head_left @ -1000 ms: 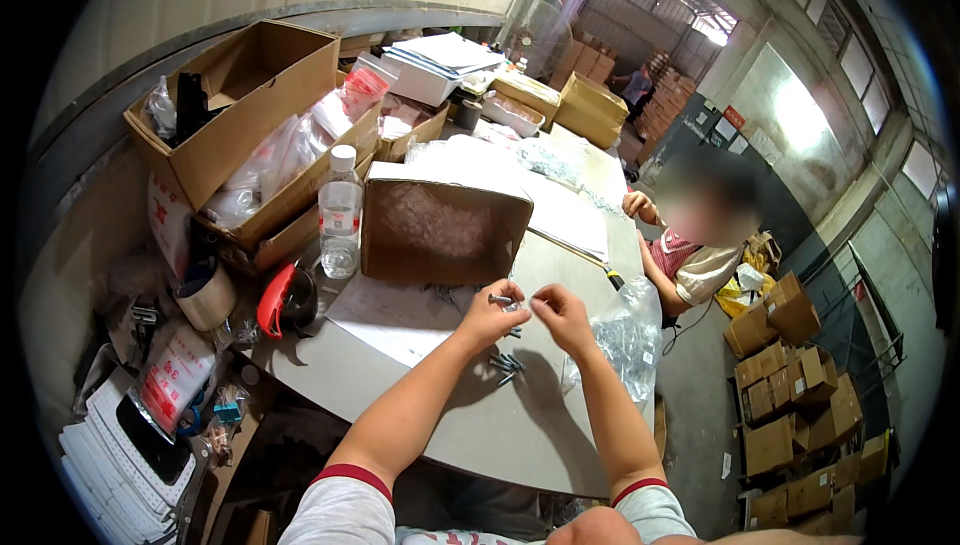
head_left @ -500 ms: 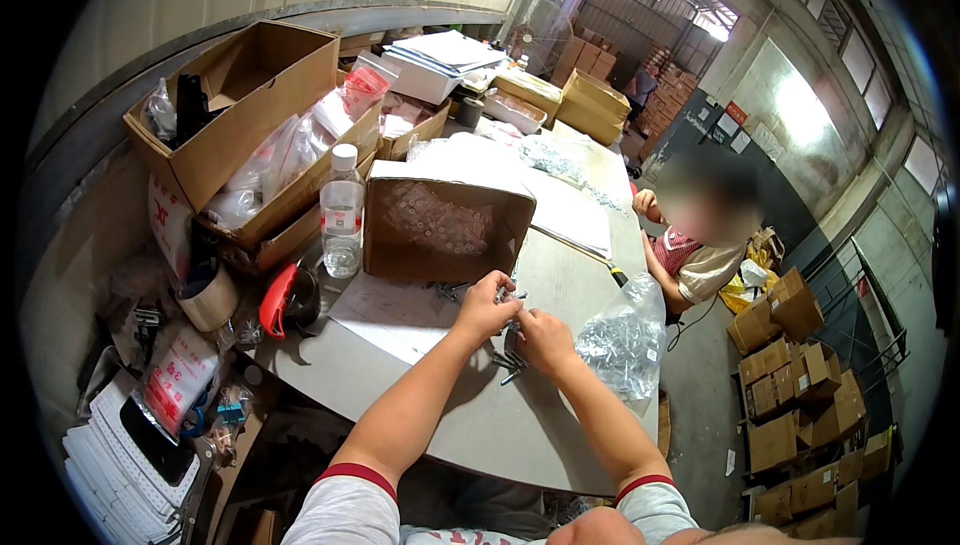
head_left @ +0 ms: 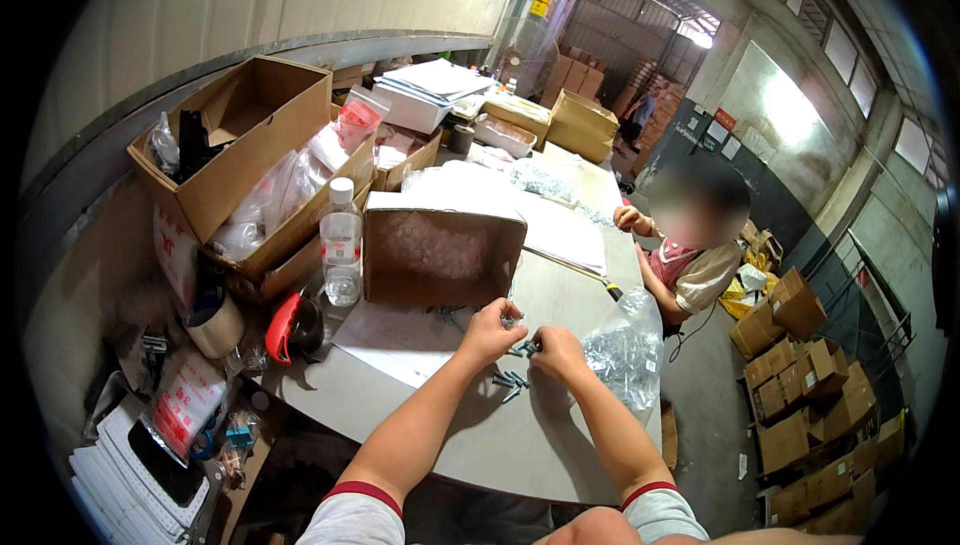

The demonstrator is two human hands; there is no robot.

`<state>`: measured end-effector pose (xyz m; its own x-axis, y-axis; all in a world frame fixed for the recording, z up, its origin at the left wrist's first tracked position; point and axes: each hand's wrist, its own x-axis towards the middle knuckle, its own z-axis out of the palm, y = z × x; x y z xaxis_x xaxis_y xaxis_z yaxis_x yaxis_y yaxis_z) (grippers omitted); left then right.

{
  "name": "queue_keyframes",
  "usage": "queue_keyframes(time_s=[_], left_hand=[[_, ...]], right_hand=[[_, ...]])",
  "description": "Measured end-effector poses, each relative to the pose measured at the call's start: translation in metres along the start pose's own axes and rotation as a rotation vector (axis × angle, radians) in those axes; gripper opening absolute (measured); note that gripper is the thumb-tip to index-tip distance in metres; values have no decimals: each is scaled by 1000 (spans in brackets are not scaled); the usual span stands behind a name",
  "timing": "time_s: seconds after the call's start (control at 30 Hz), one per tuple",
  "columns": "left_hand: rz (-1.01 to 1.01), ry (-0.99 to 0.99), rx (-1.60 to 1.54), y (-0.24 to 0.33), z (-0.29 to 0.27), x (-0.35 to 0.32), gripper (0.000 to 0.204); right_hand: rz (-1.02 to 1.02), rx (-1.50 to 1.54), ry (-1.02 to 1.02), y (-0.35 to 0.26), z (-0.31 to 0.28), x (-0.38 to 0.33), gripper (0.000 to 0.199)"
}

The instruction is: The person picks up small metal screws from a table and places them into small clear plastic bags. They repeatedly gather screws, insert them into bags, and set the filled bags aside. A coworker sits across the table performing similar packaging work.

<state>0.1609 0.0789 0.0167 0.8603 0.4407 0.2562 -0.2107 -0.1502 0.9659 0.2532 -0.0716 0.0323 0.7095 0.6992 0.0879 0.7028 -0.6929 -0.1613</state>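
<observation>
Both hands lower now — left hand [head_left: 492, 330] and right hand [head_left: 556, 350], fingers pinched on small screws [head_left: 512, 382].

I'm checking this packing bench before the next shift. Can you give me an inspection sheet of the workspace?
Surface: pale table, mostly covered.
Job's things: small metal screws lying loose by both hands; clear bag of screws to the right.
Clutter: open brown box, water bottle, red tape dispenser, cartons of plastic bags.
Grips: left hand and right hand pinch small parts together.
Cables: nothing seen.
Surroundings: a seated person at the table's right side; stacked cartons on the floor.
</observation>
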Motion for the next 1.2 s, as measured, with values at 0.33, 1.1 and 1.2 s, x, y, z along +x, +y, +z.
queue_keyframes(time_s=[0.33,1.1,1.2], left_hand=[[-23,-402,-41,16,17,-22,28],[30,-588,-237,14,51,-44,31],[98,-566,-129,13,60,-54,31]], right_hand=[[-82,1377,103,2,-39,-41,30],[251,125,226,99,-25,-156,17],[252,67,344,97,-13,-149,16]])
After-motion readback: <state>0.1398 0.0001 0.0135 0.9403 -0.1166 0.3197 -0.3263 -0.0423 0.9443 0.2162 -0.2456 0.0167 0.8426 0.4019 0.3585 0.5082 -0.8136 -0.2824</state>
